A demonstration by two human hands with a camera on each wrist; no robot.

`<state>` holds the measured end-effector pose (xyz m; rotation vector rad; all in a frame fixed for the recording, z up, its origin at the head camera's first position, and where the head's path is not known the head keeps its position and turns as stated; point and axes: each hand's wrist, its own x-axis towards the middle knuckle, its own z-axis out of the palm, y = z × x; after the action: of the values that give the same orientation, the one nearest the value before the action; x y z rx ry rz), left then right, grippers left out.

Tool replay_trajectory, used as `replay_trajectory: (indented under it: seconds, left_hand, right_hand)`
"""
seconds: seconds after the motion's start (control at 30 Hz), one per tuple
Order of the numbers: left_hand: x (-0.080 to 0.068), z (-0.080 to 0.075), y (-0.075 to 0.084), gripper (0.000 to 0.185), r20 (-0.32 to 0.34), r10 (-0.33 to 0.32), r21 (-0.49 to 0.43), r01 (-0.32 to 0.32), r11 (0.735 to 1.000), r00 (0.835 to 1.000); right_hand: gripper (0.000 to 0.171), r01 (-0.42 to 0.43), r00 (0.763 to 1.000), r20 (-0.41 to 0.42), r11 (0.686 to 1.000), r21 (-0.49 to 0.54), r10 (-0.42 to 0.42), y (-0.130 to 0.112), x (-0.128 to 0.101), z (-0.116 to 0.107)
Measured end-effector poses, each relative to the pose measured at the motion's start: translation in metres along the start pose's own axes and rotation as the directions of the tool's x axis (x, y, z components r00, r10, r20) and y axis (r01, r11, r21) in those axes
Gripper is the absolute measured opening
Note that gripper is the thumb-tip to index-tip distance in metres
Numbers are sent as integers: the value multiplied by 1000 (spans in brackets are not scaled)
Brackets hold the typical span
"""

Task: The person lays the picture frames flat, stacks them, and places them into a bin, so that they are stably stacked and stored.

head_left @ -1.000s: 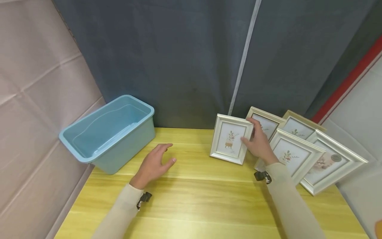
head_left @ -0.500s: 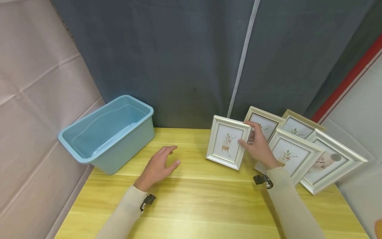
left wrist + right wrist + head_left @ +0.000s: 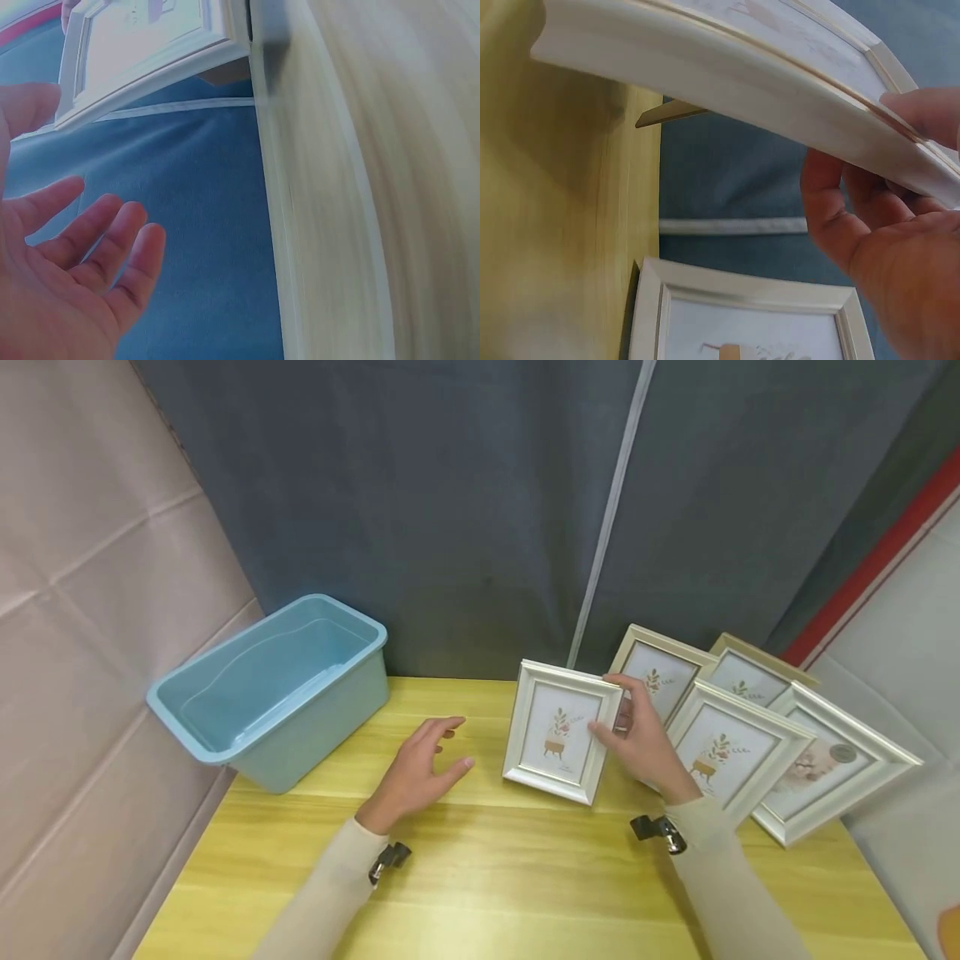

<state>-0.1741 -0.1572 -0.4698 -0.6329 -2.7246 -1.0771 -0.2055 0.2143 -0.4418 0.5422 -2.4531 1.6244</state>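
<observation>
A small cream picture frame (image 3: pixel 561 733) with a potted-plant print is gripped at its right edge by my right hand (image 3: pixel 643 739), thumb on the front and fingers behind. In the right wrist view its stand leg (image 3: pixel 667 112) juts out at the back. The frame leans slightly back, its lower edge close over the table. My left hand (image 3: pixel 417 772) is held to the left of the frame, apart from it, palm toward it. Its fingers (image 3: pixel 101 247) are relaxed and hold nothing in the left wrist view.
Several more picture frames stand at the right, among them a cream one (image 3: pixel 731 747) and a larger one with a round sticker (image 3: pixel 832 768). A blue plastic bin (image 3: pixel 322 710) sits at the left on the wooden table (image 3: pixel 480 877). A dark curtain (image 3: pixel 450 527) hangs behind.
The held picture frame has moved left and toward me with my right hand. My left hand has shifted right, closer to it. The other frames and the bin stay put.
</observation>
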Motion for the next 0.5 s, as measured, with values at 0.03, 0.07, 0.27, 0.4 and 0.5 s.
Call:
replay_trajectory:
  seconds: [0.03,0.07,0.27,0.4,0.5]
  left_hand:
    - [2,1,1,66,2,-1,-20,1,1000,1000]
    - [3,3,2,66,4,1,-35,-1,999,1000]
    - [11,13,11,68,14,52,-138,-50,989,999]
    - [14,20,15,71,12,113,-192,-108,975,994]
    - [15,25,16,73,14,160,-236,-152,960,987]
  right_hand:
    - [76,-3,1000,1,1000,-3,3,-2,-1,1]
    - [75,-3,1000,1,1000,4,3,-3,-3,2]
    - [76,29,999,11,996,90,-30,-10,-11,11]
    - [76,65,997,38,983,171,-73,-15,-18,16]
    - [76,80,993,69,972,220,-97,-20,-23,20]
